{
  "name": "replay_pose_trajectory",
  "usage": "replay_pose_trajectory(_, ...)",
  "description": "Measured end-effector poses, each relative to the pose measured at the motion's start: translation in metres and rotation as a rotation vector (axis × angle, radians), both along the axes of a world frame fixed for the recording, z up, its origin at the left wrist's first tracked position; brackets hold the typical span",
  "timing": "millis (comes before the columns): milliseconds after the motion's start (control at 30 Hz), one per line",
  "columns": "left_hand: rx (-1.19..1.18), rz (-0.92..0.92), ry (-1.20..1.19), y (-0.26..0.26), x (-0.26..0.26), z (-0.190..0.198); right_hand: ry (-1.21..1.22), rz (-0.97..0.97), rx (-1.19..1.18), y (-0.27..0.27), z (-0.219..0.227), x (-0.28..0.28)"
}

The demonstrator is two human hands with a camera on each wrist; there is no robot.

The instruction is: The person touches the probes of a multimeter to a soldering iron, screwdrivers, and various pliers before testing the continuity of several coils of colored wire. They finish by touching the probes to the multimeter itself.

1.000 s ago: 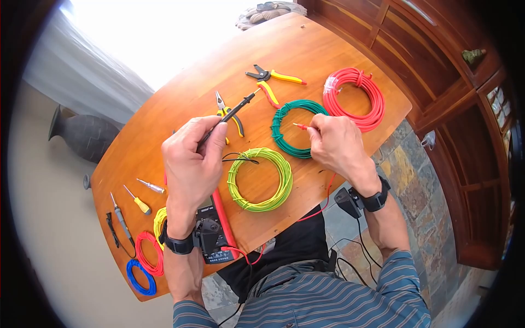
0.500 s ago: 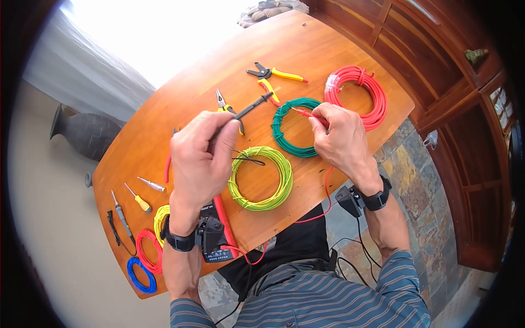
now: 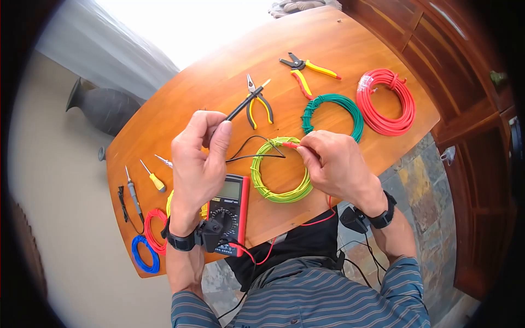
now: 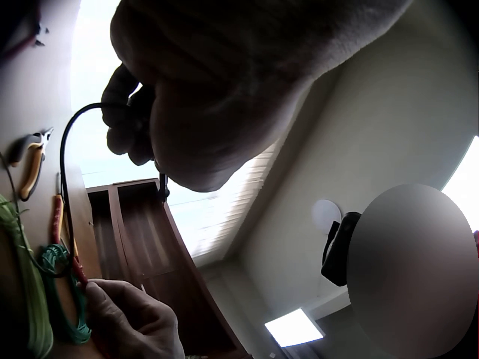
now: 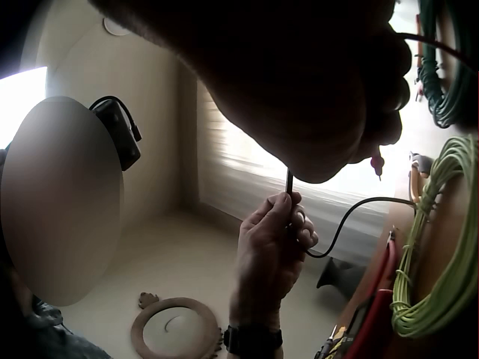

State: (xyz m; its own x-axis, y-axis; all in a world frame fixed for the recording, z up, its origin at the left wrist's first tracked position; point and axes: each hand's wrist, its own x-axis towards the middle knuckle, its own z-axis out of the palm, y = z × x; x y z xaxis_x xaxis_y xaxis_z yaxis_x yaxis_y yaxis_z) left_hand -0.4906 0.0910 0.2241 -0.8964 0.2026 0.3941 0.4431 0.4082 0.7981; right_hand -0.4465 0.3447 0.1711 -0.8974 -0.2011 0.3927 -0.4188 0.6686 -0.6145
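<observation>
Red probe (image 3: pixel 290 145) pinched in right hand (image 3: pixel 333 164) touches the yellow-green coil (image 3: pixel 280 169) near the table's front edge; left hand (image 3: pixel 199 158) grips the black probe (image 3: pixel 240 106), raised. Probing seems underway; next, the black tip likely needs the coil's other end.

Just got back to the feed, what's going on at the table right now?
A person holds a meter probe in each hand. The left hand grips the black probe, raised above the table. The right hand pinches the red probe, its tip at the yellow-green wire coil. The meter lies by the left wrist.
</observation>
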Motion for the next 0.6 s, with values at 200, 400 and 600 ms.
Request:
replay_pose_trajectory(200, -0.272, 0.023, -0.116, -0.016, 0.016, 0.023, -0.019, -0.029, 0.059, -0.018, -0.009, -0.008)
replay_pose_trajectory(400, -0.582, -0.087, -0.197, -0.027, 0.018, 0.002, -0.084, -0.042, 0.113, -0.028, -0.014, -0.011)
replay_pose_trajectory(600, -0.637, -0.124, -0.253, -0.034, 0.018, -0.003, -0.047, -0.083, 0.091, -0.032, -0.017, -0.012)
